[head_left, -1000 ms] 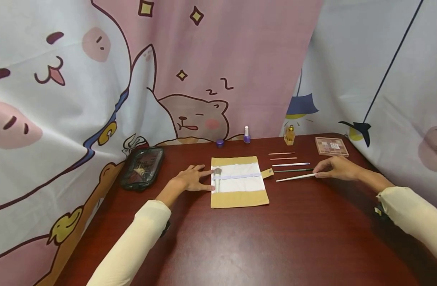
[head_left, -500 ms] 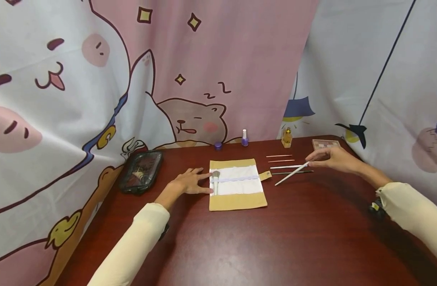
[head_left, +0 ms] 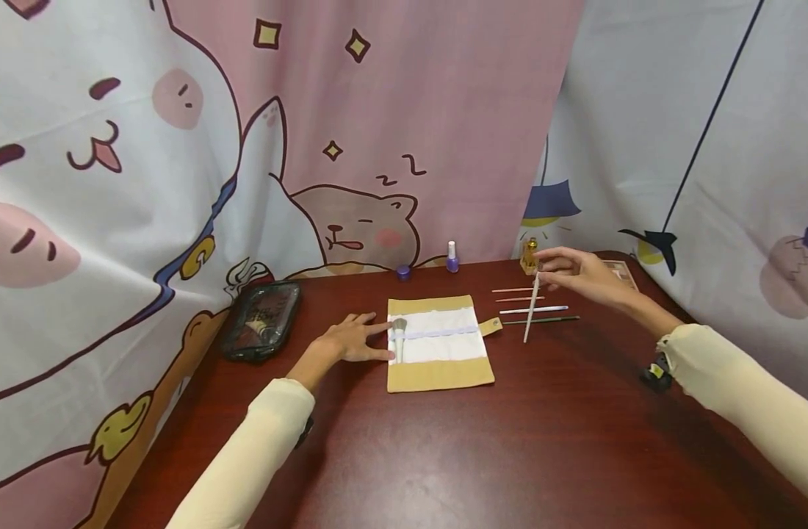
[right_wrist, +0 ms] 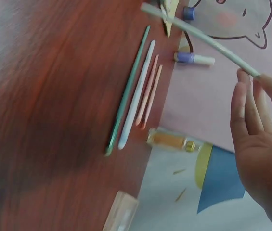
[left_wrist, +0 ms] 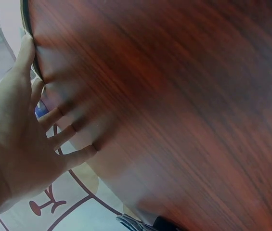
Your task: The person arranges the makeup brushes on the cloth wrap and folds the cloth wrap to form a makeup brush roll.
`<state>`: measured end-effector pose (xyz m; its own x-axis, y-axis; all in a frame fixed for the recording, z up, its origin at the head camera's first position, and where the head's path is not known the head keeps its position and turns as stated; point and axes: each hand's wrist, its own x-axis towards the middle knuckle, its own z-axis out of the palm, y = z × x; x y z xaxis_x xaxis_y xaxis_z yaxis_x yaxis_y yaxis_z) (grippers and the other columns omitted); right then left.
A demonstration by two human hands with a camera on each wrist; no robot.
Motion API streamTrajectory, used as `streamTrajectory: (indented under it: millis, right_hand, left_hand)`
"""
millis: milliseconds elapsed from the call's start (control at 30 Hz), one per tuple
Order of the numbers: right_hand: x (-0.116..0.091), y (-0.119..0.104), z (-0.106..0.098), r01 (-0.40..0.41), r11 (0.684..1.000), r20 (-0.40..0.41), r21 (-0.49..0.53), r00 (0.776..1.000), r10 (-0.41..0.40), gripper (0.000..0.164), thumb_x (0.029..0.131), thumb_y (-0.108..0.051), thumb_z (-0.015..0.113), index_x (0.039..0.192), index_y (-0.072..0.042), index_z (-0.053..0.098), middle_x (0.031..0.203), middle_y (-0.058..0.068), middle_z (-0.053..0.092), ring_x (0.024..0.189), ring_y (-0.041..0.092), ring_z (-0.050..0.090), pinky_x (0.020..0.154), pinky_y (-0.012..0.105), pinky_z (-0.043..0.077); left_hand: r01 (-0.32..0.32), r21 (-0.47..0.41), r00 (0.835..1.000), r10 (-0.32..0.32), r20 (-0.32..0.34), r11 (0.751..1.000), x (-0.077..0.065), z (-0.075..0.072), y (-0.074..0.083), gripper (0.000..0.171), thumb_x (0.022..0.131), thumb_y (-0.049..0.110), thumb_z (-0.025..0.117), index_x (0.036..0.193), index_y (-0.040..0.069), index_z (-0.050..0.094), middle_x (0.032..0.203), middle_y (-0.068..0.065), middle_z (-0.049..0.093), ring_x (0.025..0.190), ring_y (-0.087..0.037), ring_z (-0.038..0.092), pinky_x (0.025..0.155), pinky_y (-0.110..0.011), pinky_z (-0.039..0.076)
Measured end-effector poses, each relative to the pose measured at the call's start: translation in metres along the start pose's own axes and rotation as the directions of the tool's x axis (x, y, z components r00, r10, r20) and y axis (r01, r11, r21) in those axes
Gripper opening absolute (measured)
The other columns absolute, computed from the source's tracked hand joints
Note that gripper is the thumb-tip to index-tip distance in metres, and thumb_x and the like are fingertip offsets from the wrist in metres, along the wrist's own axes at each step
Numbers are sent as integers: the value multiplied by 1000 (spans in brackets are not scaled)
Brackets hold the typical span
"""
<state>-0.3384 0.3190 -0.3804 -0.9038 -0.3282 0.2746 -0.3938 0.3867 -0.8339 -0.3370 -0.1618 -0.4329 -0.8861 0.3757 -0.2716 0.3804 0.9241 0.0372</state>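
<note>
A tan and white fabric brush roll (head_left: 441, 376) lies unfolded on the table, with a fluffy makeup brush (head_left: 399, 339) tucked into its left side. My left hand (head_left: 352, 339) rests at the roll's left edge, fingers spread, thumb and forefinger touching it near the brush. Beyond the roll's right side, my right hand (head_left: 581, 278) pinches one end of a thin white stick (head_left: 532, 308), which hangs steeply, its lower end pointing down. In the right wrist view the stick (right_wrist: 203, 37) slants from the fingertips; whether it has bristles cannot be told.
Right of the roll lie a green stick (head_left: 549, 319), a white-and-blue stick (head_left: 543, 309) and two pinkish sticks. Behind stand a perfume bottle (head_left: 529, 257), purple nail polish (head_left: 452, 258) and a small purple jar (head_left: 403, 273). A palette (head_left: 625, 273) is partly hidden; a black case (head_left: 261, 319) lies left.
My right hand has lifted the thin white stick off the table and carried it left, tipping it from nearly flat to steep. The left hand stays at the roll's edge.
</note>
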Motion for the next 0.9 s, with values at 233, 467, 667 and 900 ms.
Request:
streamTrajectory:
  millis: [233,467,667,900]
  right_hand:
    - [19,-12,13,41,999,-72,-16,996,-42,43,101,-12,69,141,-1,57,124,27,70,85,19,74,74,29,60]
    - [37,-29,27,63,991,-141,-117,987,-80,25,100,-16,71,120,-1,74,110,19,74,76,12,72,66,25,57]
    - [54,-36,43,48,991,-116,-124,991,-62,27,100,-18,72,124,-6,76,106,18,76,73,13,71,56,25,53]
    - [71,-35,62,32,992,-87,-120,995,-43,34,99,-26,74,129,-10,74,109,15,78,76,19,75,68,29,60]
  left_hand:
    - [-7,0,1000,7,3,1000,0,1,1,87,89,83,53,163,43,31,172,-4,23,155,-33,24,114,-64,35]
    - [-14,-1,1000,14,-5,1000,-1,-1,1,85,90,81,54,163,42,32,172,-5,23,155,-34,24,114,-64,35]
    - [-10,1,1000,10,3,1000,-2,0,1,86,90,81,53,163,42,31,172,-6,22,155,-34,24,114,-64,36]
    - [-13,5,1000,13,-6,1000,0,1,-1,86,89,82,53,163,43,31,172,-5,22,155,-34,24,113,-64,36]
